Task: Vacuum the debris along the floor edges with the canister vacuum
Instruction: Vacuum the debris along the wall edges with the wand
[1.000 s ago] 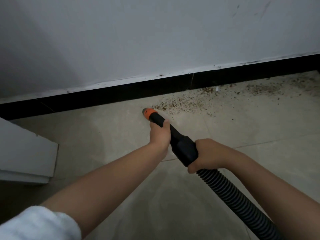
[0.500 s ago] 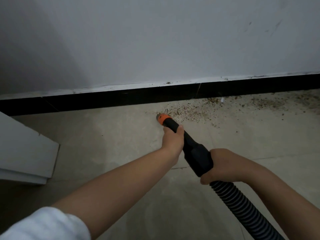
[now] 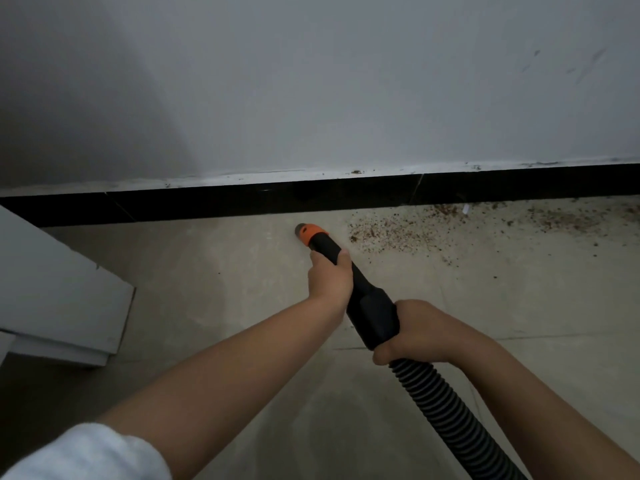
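A black vacuum nozzle [image 3: 367, 306] with an orange tip [image 3: 310, 233] points at the floor just in front of the black baseboard [image 3: 242, 202]. My left hand [image 3: 329, 277] grips the nozzle close behind the orange tip. My right hand [image 3: 415, 332] grips the thick rear end where the ribbed black hose [image 3: 446, 414] joins and runs off to the bottom right. Brown debris [image 3: 391, 233] lies scattered on the beige floor to the right of the tip, along the baseboard. The canister is out of view.
A white wall [image 3: 346, 98] rises above the baseboard. A white furniture corner [image 3: 62, 292] juts in from the left edge. More debris [image 3: 568, 218] spreads along the baseboard toward the right edge. Bare beige tile [image 3: 214, 271] lies left of the nozzle.
The view has shifted, so the baseboard sits lower in the frame. The orange tip now lies a little left of the debris patch, closer to the baseboard. Both hands keep their grips.
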A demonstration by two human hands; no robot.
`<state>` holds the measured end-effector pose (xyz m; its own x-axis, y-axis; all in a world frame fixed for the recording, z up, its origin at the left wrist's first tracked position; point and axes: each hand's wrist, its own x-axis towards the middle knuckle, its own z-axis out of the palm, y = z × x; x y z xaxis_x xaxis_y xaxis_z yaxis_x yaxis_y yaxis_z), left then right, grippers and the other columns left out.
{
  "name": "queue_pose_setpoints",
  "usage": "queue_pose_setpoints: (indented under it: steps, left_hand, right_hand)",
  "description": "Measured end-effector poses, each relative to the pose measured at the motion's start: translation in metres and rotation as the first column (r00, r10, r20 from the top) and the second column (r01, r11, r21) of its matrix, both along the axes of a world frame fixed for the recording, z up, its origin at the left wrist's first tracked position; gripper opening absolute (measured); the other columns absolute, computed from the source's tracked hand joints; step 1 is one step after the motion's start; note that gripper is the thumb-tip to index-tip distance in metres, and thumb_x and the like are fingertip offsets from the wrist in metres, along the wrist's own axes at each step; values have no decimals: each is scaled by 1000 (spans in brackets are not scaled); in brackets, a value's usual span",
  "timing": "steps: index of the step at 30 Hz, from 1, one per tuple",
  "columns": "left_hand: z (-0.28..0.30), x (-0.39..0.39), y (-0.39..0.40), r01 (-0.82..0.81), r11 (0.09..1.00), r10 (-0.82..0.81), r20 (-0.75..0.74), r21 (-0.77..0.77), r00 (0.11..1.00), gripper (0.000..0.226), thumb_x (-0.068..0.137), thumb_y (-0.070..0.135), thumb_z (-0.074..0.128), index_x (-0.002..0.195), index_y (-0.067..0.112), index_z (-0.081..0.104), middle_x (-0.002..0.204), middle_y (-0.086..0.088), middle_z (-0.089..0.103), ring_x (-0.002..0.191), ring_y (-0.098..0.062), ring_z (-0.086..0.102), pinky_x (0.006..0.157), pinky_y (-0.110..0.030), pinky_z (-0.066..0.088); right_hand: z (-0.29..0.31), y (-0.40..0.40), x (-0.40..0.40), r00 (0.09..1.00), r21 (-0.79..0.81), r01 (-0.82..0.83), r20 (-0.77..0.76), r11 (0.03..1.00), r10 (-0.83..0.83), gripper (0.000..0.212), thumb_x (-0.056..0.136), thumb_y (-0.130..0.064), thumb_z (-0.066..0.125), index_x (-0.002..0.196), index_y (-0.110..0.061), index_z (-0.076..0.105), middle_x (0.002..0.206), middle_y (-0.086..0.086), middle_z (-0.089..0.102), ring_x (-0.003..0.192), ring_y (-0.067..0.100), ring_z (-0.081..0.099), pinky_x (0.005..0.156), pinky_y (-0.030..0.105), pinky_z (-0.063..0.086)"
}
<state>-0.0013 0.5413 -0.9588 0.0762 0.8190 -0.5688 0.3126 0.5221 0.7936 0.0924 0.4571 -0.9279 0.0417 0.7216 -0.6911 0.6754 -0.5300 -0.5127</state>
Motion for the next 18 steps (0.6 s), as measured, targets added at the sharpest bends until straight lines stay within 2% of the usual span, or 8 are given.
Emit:
queue_pose_setpoints:
  steps: [4, 8, 14, 18]
  left_hand:
    - [-1, -5, -11, 27, 1000, -26, 12, -11, 1000, 58, 99, 32, 36, 149, 13, 13, 137, -11, 45, 120, -28, 49, 92, -32, 42]
    - [-3, 3, -17, 90, 995, -84, 121, -47, 989, 59, 98, 30, 41, 149, 16, 15, 139, -10, 44, 123, -27, 47, 105, -38, 40]
    - [-8, 33, 7, 168, 985, -162, 132, -37, 978, 60, 96, 31, 47, 148, 14, 21, 141, -12, 43, 125, -31, 46, 104, -43, 41]
    - [-11, 39, 16, 181, 983, -182, 108, 18, 977, 61, 95, 31, 49, 147, 13, 24, 139, -13, 44, 123, -32, 47, 103, -43, 42]
  right_hand:
    - [2, -13, 1, 997, -9, -47, 58, 999, 47, 29, 69, -24, 76, 74, -17, 48, 75, -3, 52, 66, 9, 55, 56, 20, 44]
    - [6, -23, 13, 994, -46, -14, 107, 999, 19, 32, 68, -26, 77, 77, -19, 47, 78, -4, 54, 66, 5, 55, 52, 16, 43]
    - [-6, -15, 19, 982, 0, 173, 75, 985, -172, 28, 69, -20, 76, 73, -14, 49, 73, 1, 54, 62, 10, 54, 48, 19, 41]
    - [-17, -6, 18, 971, 32, 226, 77, 974, -228, 28, 68, -20, 76, 70, -12, 49, 69, 2, 51, 59, 12, 52, 46, 20, 37]
